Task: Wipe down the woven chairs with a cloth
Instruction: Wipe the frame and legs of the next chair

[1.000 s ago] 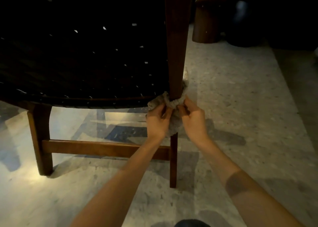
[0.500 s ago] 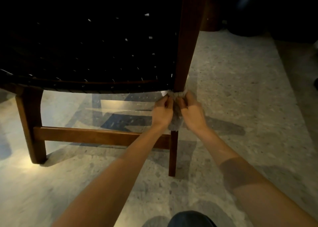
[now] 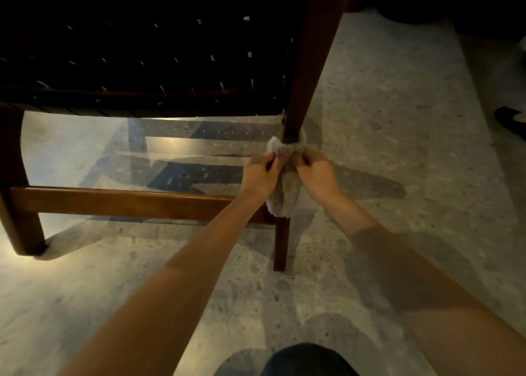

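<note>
Grey cloth [image 3: 286, 148] wrapped round chair leg [image 3: 310, 62], now lower than moment ago, clear of woven seat [image 3: 142, 62]. My left hand [image 3: 260, 176] and right hand [image 3: 317, 175] each pinch one cloth end, pulling it snug. Upper leg done, I judge; stretch down to floor [image 3: 398, 148] remains.

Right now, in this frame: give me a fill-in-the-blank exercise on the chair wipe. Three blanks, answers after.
The cloth is looped around a wooden chair ____.
Counting the left hand and the right hand, the number of hands pinching it is ____.
From there, the crossbar runs off to the person's ____ side.
Missing words: leg; two; left.
</note>
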The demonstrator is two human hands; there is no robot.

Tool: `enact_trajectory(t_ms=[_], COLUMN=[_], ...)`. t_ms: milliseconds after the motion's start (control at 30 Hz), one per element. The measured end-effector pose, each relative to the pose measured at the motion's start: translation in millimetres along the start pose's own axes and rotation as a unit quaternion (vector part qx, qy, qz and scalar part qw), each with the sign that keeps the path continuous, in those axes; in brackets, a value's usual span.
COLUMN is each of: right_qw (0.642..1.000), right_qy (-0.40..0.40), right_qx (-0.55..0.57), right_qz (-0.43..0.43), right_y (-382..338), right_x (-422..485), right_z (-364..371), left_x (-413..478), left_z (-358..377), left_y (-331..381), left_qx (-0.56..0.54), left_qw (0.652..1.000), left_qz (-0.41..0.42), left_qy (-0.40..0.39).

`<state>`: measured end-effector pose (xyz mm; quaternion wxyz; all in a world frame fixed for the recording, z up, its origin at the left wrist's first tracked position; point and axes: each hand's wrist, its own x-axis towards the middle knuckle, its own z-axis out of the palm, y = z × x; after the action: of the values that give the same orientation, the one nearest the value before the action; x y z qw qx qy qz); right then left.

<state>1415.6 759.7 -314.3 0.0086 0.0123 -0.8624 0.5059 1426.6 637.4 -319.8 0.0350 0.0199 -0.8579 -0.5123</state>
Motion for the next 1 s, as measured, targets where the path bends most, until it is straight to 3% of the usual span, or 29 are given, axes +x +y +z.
enact_trajectory(t_ms=[133, 367, 567, 633, 800, 1000], right_qw=[0.997, 0.992, 0.974, 0.976, 0.990, 0.996], right_qy=[-0.038, -0.076, -0.157, -0.142, -0.096, -0.072], right_qx=[-0.043, -0.008, -0.110, -0.114, 0.028, 0.013], right_qz=[0.055, 0.096, 0.117, 0.121, 0.098, 0.057], right_y=[23, 51, 73, 76, 63, 72], right_x=[-41, -88, -107, -111, -101, -96], right_z=[12, 22, 28, 31, 36, 44], left_x=[-42, -94, -131, -138, -116, -100], left_z=[14, 33, 39, 43, 54, 54], left_y=[-20, -41, -69, -75, -75, -95], left_qx=[0.030, 0.044, 0.036, 0.007, -0.051, -0.048], left_qw=[0.999, 0.995, 0.995, 0.992, 0.977, 0.975], left_qz=[-0.042, -0.070, -0.097, -0.123, -0.209, -0.213], left_qy=[0.014, 0.049, 0.014, 0.026, 0.006, -0.050])
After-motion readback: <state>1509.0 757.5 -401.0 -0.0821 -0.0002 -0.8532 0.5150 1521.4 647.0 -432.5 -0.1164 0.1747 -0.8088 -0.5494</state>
